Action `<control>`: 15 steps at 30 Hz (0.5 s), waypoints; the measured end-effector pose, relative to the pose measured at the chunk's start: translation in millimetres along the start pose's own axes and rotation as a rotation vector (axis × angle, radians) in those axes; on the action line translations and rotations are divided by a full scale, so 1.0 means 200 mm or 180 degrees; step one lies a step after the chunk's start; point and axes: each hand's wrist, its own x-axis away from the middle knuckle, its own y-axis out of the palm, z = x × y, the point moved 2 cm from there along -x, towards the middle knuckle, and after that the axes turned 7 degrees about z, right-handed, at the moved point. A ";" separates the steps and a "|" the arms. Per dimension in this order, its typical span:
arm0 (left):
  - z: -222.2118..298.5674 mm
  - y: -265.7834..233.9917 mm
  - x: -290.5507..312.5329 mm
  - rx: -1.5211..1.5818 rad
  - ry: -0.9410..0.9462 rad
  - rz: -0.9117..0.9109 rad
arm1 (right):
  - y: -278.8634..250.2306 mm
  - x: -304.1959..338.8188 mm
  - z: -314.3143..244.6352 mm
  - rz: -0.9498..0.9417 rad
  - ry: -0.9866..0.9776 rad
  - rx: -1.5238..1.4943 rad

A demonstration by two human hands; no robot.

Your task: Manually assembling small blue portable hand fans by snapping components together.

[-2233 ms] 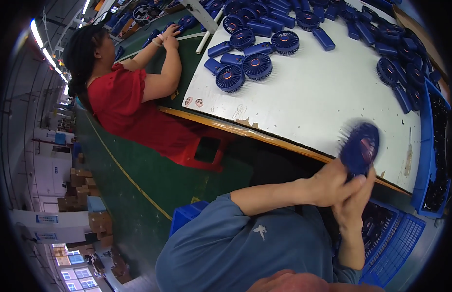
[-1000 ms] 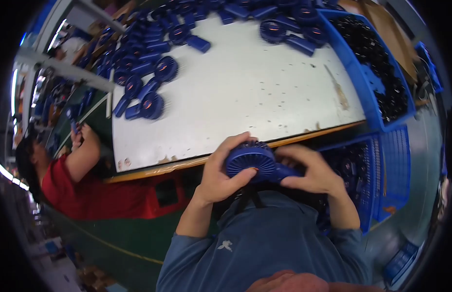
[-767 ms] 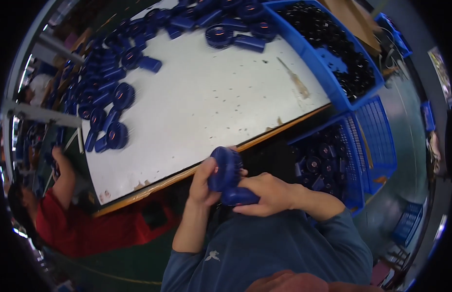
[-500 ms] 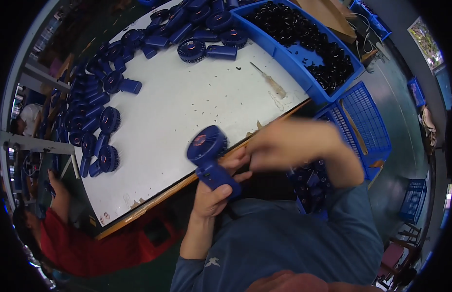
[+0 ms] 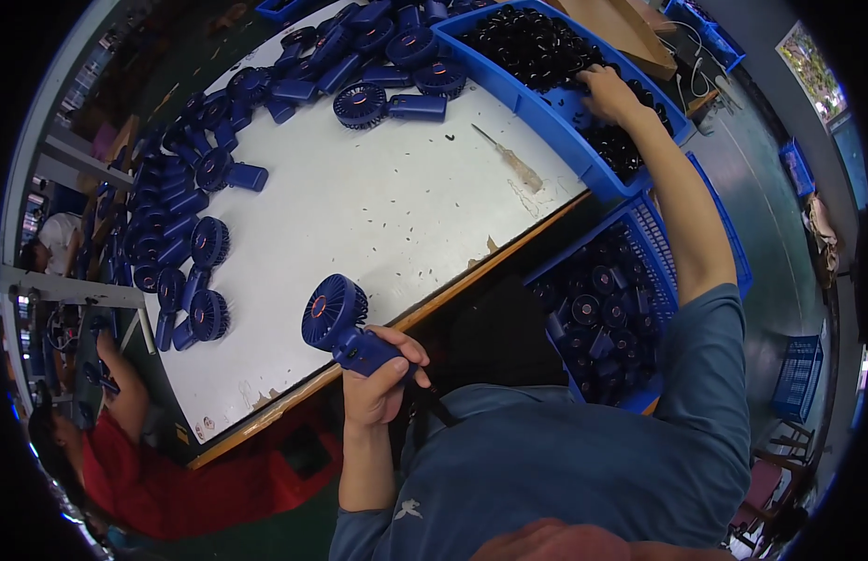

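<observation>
My left hand [image 5: 382, 381] is closed around the handle of a dark blue handheld fan [image 5: 333, 313], its round grille head tilted up to the left over the table's front edge. A dark strap hangs near the handle's lower end. My right hand [image 5: 609, 93] reaches into a blue bin [image 5: 509, 89] at the far right. Its thumb and fingers are apart, touching the small black curved parts [image 5: 532, 37] heaped there. I see nothing held in it, though some fingertips are partly hidden.
Many blue fans [image 5: 209, 243] line the white table's [image 5: 303, 215] left and far sides. A screwdriver [image 5: 510, 159] lies near the bin. Below, a blue crate [image 5: 658, 243] contains more fans. A person in red [image 5: 181, 477] works at the left.
My right hand has moved from beside the fan, away and to the right, into the bin. My left hand has shifted left with the fan, whose head now leans further left.
</observation>
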 end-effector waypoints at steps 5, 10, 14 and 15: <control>0.00 0.00 -0.03 -0.0064 -0.0034 0.0121 | 0.02 -0.01 -0.02 -0.0164 0.0626 -0.0534; -0.01 0.00 -0.04 -0.0198 -0.0055 0.0297 | 0.06 -0.04 0.00 -0.0140 0.0229 -0.0088; 0.00 -0.04 -0.03 -0.0258 0.0053 0.0351 | 0.11 -0.07 -0.02 -0.0075 0.0328 -0.0184; 0.00 -0.04 -0.03 -0.0262 0.0005 0.0345 | 0.10 -0.07 -0.03 -0.0151 0.0314 -0.0161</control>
